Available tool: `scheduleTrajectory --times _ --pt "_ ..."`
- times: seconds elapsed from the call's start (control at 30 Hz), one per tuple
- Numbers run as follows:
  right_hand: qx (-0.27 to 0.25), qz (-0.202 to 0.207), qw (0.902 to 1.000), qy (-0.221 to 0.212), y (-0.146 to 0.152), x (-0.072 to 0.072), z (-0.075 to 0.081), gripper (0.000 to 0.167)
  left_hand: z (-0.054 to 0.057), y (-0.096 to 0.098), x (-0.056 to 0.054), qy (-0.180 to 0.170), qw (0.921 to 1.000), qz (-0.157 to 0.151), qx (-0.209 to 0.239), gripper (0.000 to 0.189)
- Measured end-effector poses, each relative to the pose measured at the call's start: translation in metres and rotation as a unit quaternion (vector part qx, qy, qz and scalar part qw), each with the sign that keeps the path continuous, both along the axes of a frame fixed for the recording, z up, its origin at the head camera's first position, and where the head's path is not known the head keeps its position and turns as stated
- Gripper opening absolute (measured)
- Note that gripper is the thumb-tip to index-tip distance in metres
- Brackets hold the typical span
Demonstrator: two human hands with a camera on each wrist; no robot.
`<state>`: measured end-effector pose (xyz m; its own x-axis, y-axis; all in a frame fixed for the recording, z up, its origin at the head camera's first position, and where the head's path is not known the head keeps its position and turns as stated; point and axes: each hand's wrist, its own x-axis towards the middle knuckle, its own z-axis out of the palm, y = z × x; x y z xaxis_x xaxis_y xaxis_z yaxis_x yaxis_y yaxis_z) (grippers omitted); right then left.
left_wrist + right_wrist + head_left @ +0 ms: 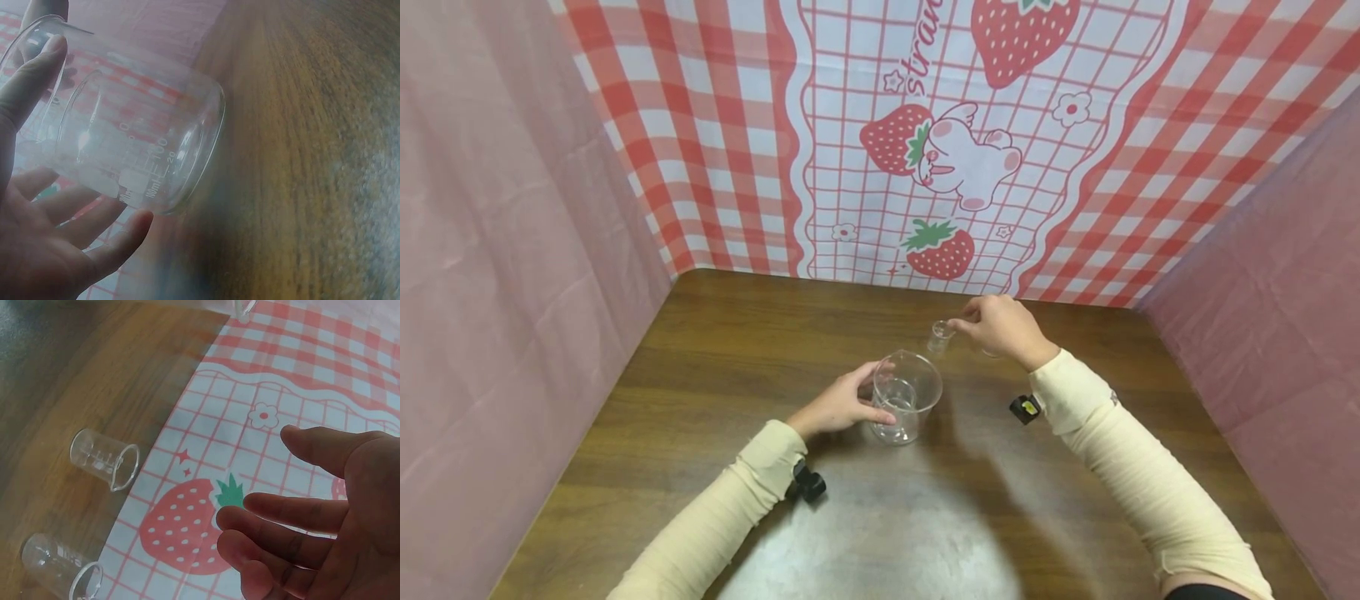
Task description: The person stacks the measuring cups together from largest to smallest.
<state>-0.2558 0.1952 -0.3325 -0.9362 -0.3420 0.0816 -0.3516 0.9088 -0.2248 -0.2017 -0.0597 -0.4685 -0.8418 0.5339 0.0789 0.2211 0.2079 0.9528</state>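
A large clear glass beaker [927, 385] stands on the table in front of me, with a smaller beaker [94, 119] nested inside it. My left hand [842, 404] holds the large beaker from the left, thumb at its near side and fingers reaching around the back. White volume marks show on the glass in the left wrist view. My right hand [1000, 327] is farther back, just beyond two small beakers. In the right wrist view its loosely bent fingers [281, 512] hold nothing. One small beaker [100, 459] stands near its fingertips; a second small beaker [59, 565] stands beside it.
The brown wooden table [715, 350] ends at a strawberry-print cloth [850, 192] hanging along the back. Pink curtains [512, 250] close off both sides. Small black cameras [807, 482] sit at both wrists over pale sleeves.
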Motion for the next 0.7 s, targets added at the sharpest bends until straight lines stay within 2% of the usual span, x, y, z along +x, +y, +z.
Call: scheduleTrajectory --times 0.23,0.5,0.7 --pt "0.013 -0.016 0.9997 -0.011 0.004 -0.004 0.001 0.038 0.001 0.000 0.001 0.000 1.0000 -0.002 -0.001 0.081" --pt "0.022 -0.021 0.9995 -0.010 0.008 -0.012 0.011 0.043 0.001 0.000 0.001 0.000 1.0000 -0.003 0.002 0.080" --pt "0.017 -0.034 0.9990 -0.026 0.015 -0.019 0.009 0.044 0.000 0.000 0.001 0.001 1.0000 -0.005 0.000 0.080"
